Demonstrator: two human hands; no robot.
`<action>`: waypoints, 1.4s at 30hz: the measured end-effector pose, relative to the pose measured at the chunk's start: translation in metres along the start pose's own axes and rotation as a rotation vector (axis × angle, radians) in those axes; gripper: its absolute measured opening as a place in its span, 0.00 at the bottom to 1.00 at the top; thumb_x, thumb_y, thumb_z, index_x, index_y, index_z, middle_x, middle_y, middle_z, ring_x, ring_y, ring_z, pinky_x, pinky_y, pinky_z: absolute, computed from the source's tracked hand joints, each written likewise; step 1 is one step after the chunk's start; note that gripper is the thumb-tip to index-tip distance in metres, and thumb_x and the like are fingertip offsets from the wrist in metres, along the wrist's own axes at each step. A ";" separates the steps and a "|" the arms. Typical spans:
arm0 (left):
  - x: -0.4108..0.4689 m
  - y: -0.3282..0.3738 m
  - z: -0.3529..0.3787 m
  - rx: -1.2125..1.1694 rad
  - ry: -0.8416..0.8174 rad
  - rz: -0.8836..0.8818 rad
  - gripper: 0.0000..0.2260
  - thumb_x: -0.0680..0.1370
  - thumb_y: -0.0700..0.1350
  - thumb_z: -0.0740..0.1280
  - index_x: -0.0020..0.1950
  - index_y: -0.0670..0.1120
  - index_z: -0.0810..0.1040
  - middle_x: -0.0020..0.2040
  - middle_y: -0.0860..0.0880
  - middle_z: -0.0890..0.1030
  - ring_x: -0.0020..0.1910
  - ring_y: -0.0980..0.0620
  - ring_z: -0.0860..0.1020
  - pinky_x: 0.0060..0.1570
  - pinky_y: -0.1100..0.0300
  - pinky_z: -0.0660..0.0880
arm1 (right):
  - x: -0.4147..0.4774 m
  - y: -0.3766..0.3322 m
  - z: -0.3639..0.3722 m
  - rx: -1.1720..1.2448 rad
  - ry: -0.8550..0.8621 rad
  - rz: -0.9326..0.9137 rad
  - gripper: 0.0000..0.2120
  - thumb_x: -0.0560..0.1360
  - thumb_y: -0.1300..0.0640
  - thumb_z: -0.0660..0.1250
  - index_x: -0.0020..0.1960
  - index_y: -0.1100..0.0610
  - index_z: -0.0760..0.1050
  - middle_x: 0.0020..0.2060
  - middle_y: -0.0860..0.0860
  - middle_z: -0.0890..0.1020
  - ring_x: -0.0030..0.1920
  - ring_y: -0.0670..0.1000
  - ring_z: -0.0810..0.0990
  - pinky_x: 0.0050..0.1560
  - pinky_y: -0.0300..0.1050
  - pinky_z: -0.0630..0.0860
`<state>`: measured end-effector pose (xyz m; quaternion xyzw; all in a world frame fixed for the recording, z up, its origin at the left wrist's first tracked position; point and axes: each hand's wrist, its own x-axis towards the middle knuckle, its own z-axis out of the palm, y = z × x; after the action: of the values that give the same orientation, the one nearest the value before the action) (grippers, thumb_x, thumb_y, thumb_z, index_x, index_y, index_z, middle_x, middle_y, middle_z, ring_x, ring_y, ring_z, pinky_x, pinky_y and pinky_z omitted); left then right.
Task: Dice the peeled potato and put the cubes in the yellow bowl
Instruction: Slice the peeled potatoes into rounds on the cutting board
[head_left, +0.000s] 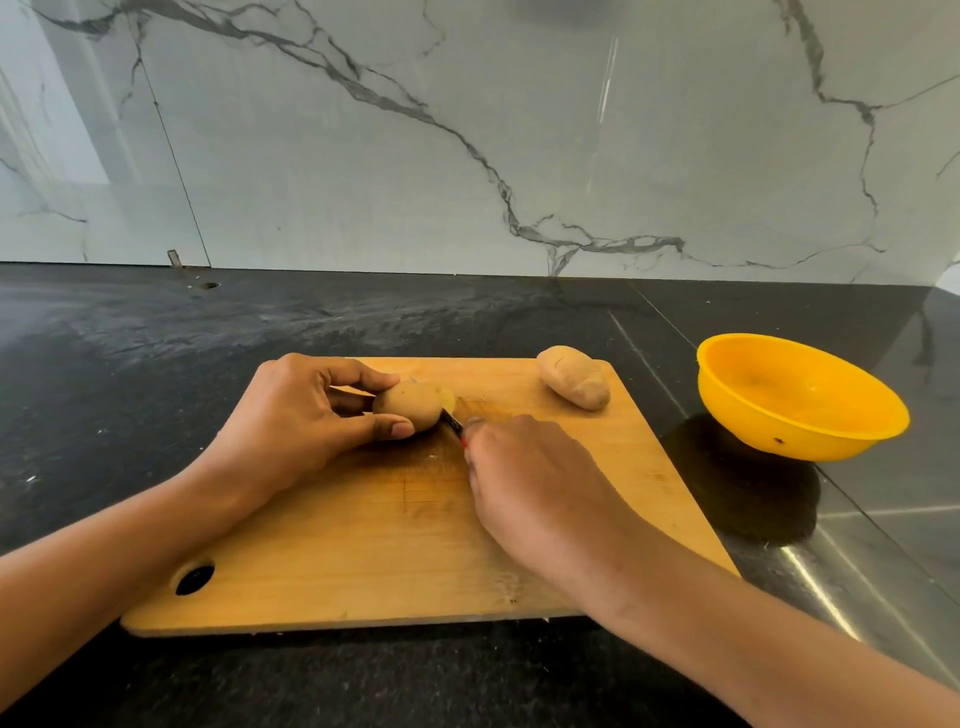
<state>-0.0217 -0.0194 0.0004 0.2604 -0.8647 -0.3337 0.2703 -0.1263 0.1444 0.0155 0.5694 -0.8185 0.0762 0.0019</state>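
Note:
A brown potato (408, 405) lies on the wooden cutting board (363, 545), and my left hand (296, 421) pins it between thumb and fingers. Its right end shows pale cut flesh. My right hand (540, 493) is closed around a knife (453, 422) whose handle is mostly hidden; the blade touches the potato's right end. A second whole potato (573, 383) rests at the board's far right corner. The yellow bowl (795, 397) stands empty on the counter, to the right of the board.
The board lies on a dark stone counter (156, 338) backed by a white marble wall (467, 130). A steel strip (857, 561) runs along the counter at the right, under and beyond the bowl.

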 end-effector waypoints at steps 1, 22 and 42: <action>0.000 0.001 0.000 0.000 -0.004 0.001 0.21 0.56 0.57 0.75 0.47 0.58 0.81 0.44 0.60 0.82 0.44 0.65 0.80 0.45 0.72 0.74 | -0.005 0.001 0.002 -0.014 0.027 0.002 0.10 0.82 0.60 0.56 0.60 0.56 0.71 0.33 0.46 0.65 0.32 0.43 0.63 0.27 0.38 0.56; 0.005 -0.009 -0.005 -0.076 -0.052 -0.048 0.22 0.60 0.56 0.75 0.53 0.58 0.81 0.45 0.60 0.83 0.46 0.67 0.80 0.44 0.73 0.72 | 0.000 0.010 -0.048 -0.030 0.127 0.049 0.09 0.80 0.56 0.57 0.50 0.53 0.76 0.39 0.49 0.80 0.36 0.48 0.76 0.33 0.44 0.72; 0.009 -0.010 -0.004 -0.074 0.005 0.004 0.16 0.58 0.55 0.75 0.45 0.60 0.82 0.41 0.65 0.82 0.44 0.68 0.79 0.40 0.79 0.71 | 0.004 -0.003 -0.006 0.025 0.172 -0.004 0.15 0.82 0.58 0.56 0.68 0.54 0.67 0.38 0.49 0.71 0.38 0.48 0.70 0.28 0.37 0.60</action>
<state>-0.0233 -0.0328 -0.0017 0.2492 -0.8518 -0.3640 0.2825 -0.1251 0.1401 0.0219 0.5623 -0.8132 0.1352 0.0650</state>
